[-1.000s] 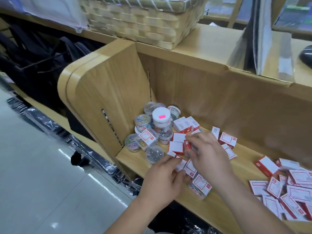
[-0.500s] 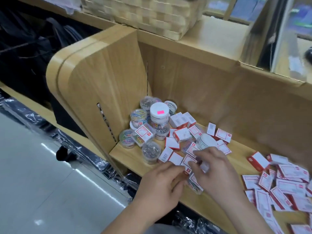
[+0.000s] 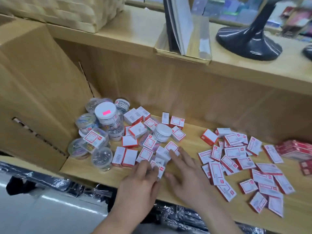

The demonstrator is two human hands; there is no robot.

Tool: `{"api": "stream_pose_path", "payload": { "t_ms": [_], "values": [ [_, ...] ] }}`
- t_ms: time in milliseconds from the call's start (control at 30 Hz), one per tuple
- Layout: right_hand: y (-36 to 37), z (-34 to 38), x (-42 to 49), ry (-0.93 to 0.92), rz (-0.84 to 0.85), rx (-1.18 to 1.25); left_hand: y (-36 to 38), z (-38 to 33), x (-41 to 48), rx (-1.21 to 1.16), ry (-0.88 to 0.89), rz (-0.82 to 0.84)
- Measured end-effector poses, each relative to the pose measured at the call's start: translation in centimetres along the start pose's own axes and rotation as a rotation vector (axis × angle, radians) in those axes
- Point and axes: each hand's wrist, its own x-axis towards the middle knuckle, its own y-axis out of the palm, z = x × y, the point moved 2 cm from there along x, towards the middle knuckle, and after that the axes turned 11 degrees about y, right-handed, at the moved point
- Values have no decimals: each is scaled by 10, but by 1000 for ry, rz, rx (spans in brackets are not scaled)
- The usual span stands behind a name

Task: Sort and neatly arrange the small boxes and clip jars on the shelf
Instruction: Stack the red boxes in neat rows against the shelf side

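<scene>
The right hand (image 3: 187,176) has drawn back from the short white-lidded jar (image 3: 163,132), which now stands free among the boxes. Both hands sit closer to the front lip of the shelf (image 3: 191,142) than they did half a second ago. The right hand lies flat with its fingers straight and spread, the tips touching a box and gripping nothing. The left hand (image 3: 140,182) rests just beside it, fingers bent over a little clump of boxes; blur hides whether it actually pinches one.

The small boxes (image 3: 129,157) are crisp cardboard blocks, with white faces framed in red and red sides. One scatter lies tumbled between the hands and the jars. A bigger loose heap (image 3: 244,168) sprawls to the right, with a strip of bare wood between the two. The clip jars (image 3: 101,156) are squat clear plastic tubs with coloured and silver clips showing through. They crowd the left corner against the upright side panel (image 3: 42,98). A taller jar (image 3: 105,112) with a white lid and a pink sticker rises among them.

The shelf is smooth, pale wood-grain laminate with a high back wall. The ledge above carries a woven basket (image 3: 76,10), a cardboard tray (image 3: 184,54) of booklets and a glossy black stand base (image 3: 248,43). At the far right sits a stack of red packs (image 3: 297,149). Below the front edge are dark goods in shiny plastic wrap (image 3: 168,217). Bare wood runs along the front edge under the jars.
</scene>
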Motion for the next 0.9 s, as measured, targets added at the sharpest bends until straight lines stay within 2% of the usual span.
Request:
{"api": "stream_pose_path", "payload": {
  "t_ms": [100, 200, 300, 433, 533, 600, 733, 833, 900],
  "values": [
    [-4, 2, 7, -23, 49, -23, 1, 1, 5, 39, -52, -16],
    [-18, -9, 3, 18, 82, 205, 3, -1, 12, 18, -98, 21],
    [-35, -25, -13, 81, -31, 275, 1, -8, 22, -33, -53, 8],
    [-53, -54, -33, 180, -219, 334, 13, -34, 52, -161, 113, 59],
    [-60, -96, -44, 265, -393, 130, 32, -72, 84, -181, 265, 227],
    [-63, -127, -50, 370, -425, -47, 49, -98, 103, -163, 322, 347],
    [-75, -180, -63, 578, -372, -102, 67, -142, 137, -144, 413, 491],
    [-88, -208, -68, 677, -190, -121, 80, -154, 156, -73, 447, 539],
    [-90, -217, -67, 691, -109, -92, 95, -151, 159, -43, 442, 505]
  ]
}}
